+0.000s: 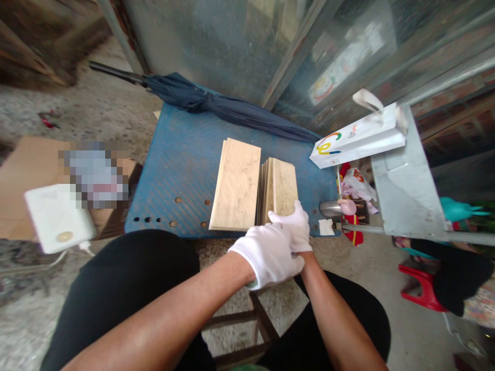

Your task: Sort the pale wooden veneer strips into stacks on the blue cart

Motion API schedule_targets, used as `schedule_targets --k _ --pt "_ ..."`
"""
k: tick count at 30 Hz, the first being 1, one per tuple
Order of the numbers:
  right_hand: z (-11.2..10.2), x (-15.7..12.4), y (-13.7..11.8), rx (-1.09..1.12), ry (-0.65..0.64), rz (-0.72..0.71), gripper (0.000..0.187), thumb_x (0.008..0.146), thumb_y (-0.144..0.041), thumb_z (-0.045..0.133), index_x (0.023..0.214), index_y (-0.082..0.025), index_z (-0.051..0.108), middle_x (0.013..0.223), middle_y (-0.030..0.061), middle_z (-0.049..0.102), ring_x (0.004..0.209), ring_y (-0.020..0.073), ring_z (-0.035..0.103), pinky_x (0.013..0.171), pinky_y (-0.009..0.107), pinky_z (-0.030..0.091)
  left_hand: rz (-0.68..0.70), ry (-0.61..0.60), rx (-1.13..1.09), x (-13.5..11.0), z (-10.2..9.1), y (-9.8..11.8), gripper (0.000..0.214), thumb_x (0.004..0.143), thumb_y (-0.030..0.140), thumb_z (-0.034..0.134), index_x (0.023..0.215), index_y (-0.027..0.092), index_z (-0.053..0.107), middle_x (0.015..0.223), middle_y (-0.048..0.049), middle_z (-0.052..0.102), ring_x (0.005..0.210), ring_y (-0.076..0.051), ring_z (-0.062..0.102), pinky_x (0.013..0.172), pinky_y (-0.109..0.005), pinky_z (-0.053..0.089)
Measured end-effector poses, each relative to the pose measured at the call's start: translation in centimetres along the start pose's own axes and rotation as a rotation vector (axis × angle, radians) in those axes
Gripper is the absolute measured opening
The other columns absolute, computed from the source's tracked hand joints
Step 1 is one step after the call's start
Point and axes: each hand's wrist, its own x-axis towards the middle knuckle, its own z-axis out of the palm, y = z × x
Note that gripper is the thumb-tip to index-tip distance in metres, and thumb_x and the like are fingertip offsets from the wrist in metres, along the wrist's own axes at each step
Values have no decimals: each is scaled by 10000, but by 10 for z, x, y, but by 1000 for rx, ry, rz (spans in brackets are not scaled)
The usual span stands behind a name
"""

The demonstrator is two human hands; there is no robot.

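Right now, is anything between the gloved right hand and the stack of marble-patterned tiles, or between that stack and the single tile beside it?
Nothing visible stands in the way. The gloved right hand is at the stack's near edge, and the single tile lies right beside the stack on the blue table, with nothing between them.

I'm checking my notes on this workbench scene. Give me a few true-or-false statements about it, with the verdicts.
The left hand and right hand both wear white gloves. True.

The umbrella is open. False: it is furled and lies along the far edge of the blue board.

The right hand touches the stack of tiles. True.

A single tile lies to the right of the stack. False: it lies to the left of the stack.

A red stool shows at the lower right of the view. True.
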Motion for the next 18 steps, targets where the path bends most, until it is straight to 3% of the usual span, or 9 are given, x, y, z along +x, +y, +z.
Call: schedule_targets --k 3,7,9,14,18 --pt "7 2 -6 -25 34 53 829 704 -485 791 1384 -108 503 1280 230 553 1182 365 566 942 467 485 9 -12 39 -1 -1 -1 524 765 469 486 1113 112 647 1049 -211 721 938 -407 706 781 -491 557" --pt "9 10 -9 -28 36 30 425 933 -408 613 1292 -187 560 1299 114 573 1131 254 593 949 465 509 31 -14 53 -2 -4 -1 485 762 440 491 1107 139 650 1043 -184 730 926 -382 716 770 -466 567" --pt "9 14 -10 -23 41 12 360 955 -376 593 1262 -190 573 1292 98 578 1104 231 604 929 447 529 35 -9 50 -1 -4 -2 476 761 435 498 1113 152 648 1047 -166 734 927 -371 718 775 -462 570" --pt "13 14 -12 -2 62 23 385 949 -382 600 1278 -185 564 1308 101 571 1126 245 598 946 473 519 55 -43 74 -2 -6 -1 472 776 424 503 1130 146 645 1073 -162 730 944 -371 712 781 -473 569" --pt "12 6 -10 28 110 76 633 885 -474 636 1401 -139 488 1420 186 499 1313 321 483 1063 499 420 26 -33 124 -5 -17 -2 453 850 416 454 1164 136 621 1094 -174 718 966 -363 706 795 -474 558"
